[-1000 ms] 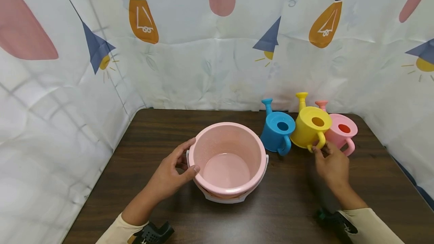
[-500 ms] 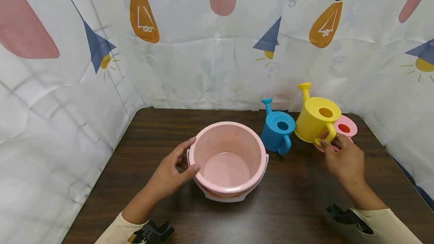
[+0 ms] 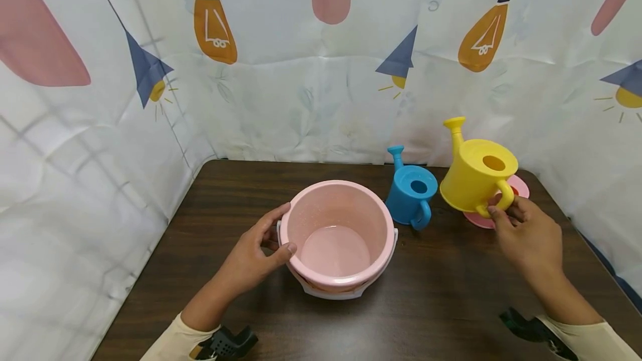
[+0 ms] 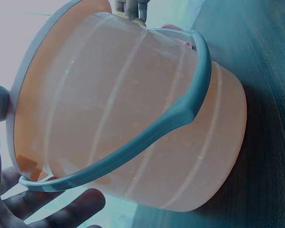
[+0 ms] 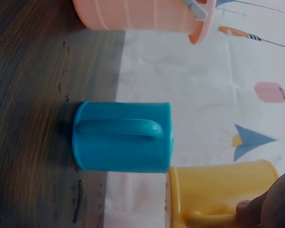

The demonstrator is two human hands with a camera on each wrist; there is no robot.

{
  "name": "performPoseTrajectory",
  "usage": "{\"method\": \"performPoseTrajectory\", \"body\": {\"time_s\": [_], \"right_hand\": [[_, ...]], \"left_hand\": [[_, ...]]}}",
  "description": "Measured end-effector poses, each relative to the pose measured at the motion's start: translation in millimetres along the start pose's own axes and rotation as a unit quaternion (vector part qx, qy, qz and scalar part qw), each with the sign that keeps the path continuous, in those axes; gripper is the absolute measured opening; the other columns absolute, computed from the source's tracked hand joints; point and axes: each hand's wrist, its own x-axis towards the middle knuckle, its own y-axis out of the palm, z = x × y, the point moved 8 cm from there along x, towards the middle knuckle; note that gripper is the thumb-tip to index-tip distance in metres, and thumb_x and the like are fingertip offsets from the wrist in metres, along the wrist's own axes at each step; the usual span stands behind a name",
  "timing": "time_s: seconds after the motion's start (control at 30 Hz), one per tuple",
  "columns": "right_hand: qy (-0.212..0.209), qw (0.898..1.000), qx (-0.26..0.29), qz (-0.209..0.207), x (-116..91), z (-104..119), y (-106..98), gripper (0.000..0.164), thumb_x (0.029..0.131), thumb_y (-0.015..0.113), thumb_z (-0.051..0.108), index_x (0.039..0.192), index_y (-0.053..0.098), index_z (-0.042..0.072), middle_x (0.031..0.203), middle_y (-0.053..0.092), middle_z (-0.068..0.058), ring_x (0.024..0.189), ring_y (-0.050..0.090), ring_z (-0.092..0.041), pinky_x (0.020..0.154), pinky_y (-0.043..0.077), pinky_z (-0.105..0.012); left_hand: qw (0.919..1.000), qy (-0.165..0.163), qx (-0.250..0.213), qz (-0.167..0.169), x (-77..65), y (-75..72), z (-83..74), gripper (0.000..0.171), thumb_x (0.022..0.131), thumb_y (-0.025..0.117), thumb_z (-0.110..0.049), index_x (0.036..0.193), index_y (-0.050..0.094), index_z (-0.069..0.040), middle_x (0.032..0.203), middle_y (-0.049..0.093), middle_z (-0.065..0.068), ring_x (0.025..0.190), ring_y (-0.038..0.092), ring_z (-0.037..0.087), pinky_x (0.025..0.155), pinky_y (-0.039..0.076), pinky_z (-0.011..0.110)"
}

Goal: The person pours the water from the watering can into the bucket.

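A pink bucket (image 3: 337,238) with a pale carrying handle (image 4: 133,152) stands upright on the table, nothing inside it. My left hand (image 3: 258,249) grips its left rim, thumb at the top edge and fingers around the outer side. My right hand (image 3: 531,233) pinches the handle of a yellow watering can (image 3: 473,180), which hangs above the tabletop, as the right wrist view also shows. Behind it, a pink watering can (image 3: 519,185) is mostly covered by the yellow one and my fingers. Between bucket and yellow can stands a blue watering can (image 3: 408,194), its handle towards me.
The dark wooden table (image 3: 426,305) ends at a white patterned cloth (image 3: 301,99) that hangs behind it and on both sides. A dark wrist device (image 3: 228,344) sits at my left cuff, another (image 3: 531,330) at my right.
My right hand has lifted the yellow watering can off the table and moved it rightward, so it now covers more of the pink one. The left hand and bucket stay put.
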Motion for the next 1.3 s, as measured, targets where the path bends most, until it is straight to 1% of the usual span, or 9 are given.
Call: {"method": "performPoseTrajectory", "body": {"time_s": [0.07, 0.1, 0.17, 0.23, 0.47, 0.57, 0.7, 1.03, 1.3], "right_hand": [[-0.006, 1.000, 0.000, -0.004, -2, 1, -4, 0.039, 0.099, 0.069, 0.022, 0.125, 0.066, -0.007, 0.109, 0.071, -0.028, 0.079, 0.070, -0.030, 0.055, 0.037, -0.011], [-0.009, 1.000, 0.002, -0.005, -3, 2, -6, 0.038, 0.098, 0.070, 0.021, 0.124, 0.067, -0.007, 0.107, 0.072, -0.027, 0.073, 0.067, -0.023, 0.053, 0.038, -0.013], [-0.014, 1.000, 0.000, -0.007, -4, 4, -9, 0.035, 0.098, 0.071, 0.020, 0.121, 0.068, -0.006, 0.102, 0.073, -0.027, 0.067, 0.057, -0.005, 0.050, 0.040, -0.017], [-0.013, 1.000, 0.005, -0.003, -6, 5, -11, 0.034, 0.098, 0.071, 0.020, 0.120, 0.068, -0.005, 0.100, 0.072, -0.027, 0.063, 0.049, 0.005, 0.048, 0.041, -0.020], [-0.013, 1.000, 0.008, 0.007, -10, 7, -14, 0.033, 0.098, 0.070, 0.019, 0.123, 0.068, -0.003, 0.101, 0.074, -0.022, 0.071, 0.045, 0.020, 0.052, 0.041, -0.018], [-0.012, 1.000, 0.008, 0.008, -11, 9, -15, 0.034, 0.098, 0.070, 0.020, 0.123, 0.067, -0.003, 0.102, 0.074, -0.023, 0.071, 0.044, 0.020, 0.052, 0.040, -0.018], [-0.014, 1.000, 0.006, 0.009, -12, 12, -17, 0.034, 0.098, 0.070, 0.021, 0.122, 0.067, -0.003, 0.102, 0.074, -0.024, 0.068, 0.046, 0.015, 0.049, 0.040, -0.021], [-0.023, 1.000, 0.014, 0.006, -14, 20, -19, 0.036, 0.096, 0.071, 0.015, 0.126, 0.066, -0.003, 0.104, 0.073, -0.024, 0.072, 0.043, 0.024, 0.051, 0.039, -0.014], [-0.051, 0.999, 0.017, 0.008, -15, 30, -18, 0.041, 0.097, 0.072, 0.015, 0.132, 0.063, -0.005, 0.109, 0.072, -0.026, 0.072, 0.044, 0.018, 0.054, 0.038, -0.015]], "left_hand": [[1.0000, 0.002, 0.000, 0.000, 0.0, 0.0, -0.2, 0.070, 0.093, 0.073, -0.028, 0.156, 0.043, -0.023, 0.109, 0.067, 0.009, 0.091, 0.066, 0.018, 0.078, 0.055, 0.039], [1.0000, 0.002, 0.000, 0.000, -0.1, -0.1, -0.4, 0.070, 0.093, 0.073, -0.028, 0.156, 0.043, -0.023, 0.109, 0.067, 0.009, 0.091, 0.066, 0.018, 0.078, 0.055, 0.039], [1.0000, 0.003, -0.001, -0.001, -0.4, -0.3, -0.5, 0.070, 0.093, 0.073, -0.028, 0.156, 0.043, -0.022, 0.109, 0.067, 0.009, 0.091, 0.066, 0.018, 0.078, 0.055, 0.038], [1.0000, 0.002, -0.002, -0.001, -0.6, -0.6, -0.3, 0.069, 0.093, 0.073, -0.028, 0.156, 0.043, -0.022, 0.110, 0.067, 0.009, 0.092, 0.066, 0.019, 0.077, 0.055, 0.037], [1.0000, -0.002, -0.001, 0.000, -0.9, -0.3, 0.3, 0.069, 0.093, 0.073, -0.029, 0.156, 0.043, -0.023, 0.109, 0.067, 0.009, 0.092, 0.065, 0.019, 0.078, 0.055, 0.039], [1.0000, -0.004, -0.001, 0.001, -1.1, 0.0, 0.4, 0.069, 0.093, 0.073, -0.029, 0.156, 0.043, -0.023, 0.109, 0.067, 0.009, 0.093, 0.066, 0.019, 0.079, 0.055, 0.039], [1.0000, -0.006, 0.000, 0.002, -1.4, 0.0, 0.1, 0.069, 0.093, 0.073, -0.029, 0.156, 0.043, -0.023, 0.110, 0.067, 0.010, 0.093, 0.066, 0.019, 0.079, 0.055, 0.039], [1.0000, -0.001, 0.000, -0.002, -1.6, -0.2, -1.0, 0.069, 0.093, 0.073, -0.029, 0.155, 0.043, -0.023, 0.109, 0.066, 0.005, 0.093, 0.065, 0.019, 0.079, 0.055, 0.038], [1.0000, 0.000, 0.001, -0.003, -0.8, -0.2, -0.8, 0.069, 0.093, 0.073, -0.029, 0.155, 0.044, -0.023, 0.113, 0.066, 0.007, 0.093, 0.065, 0.019, 0.079, 0.055, 0.037]]}}
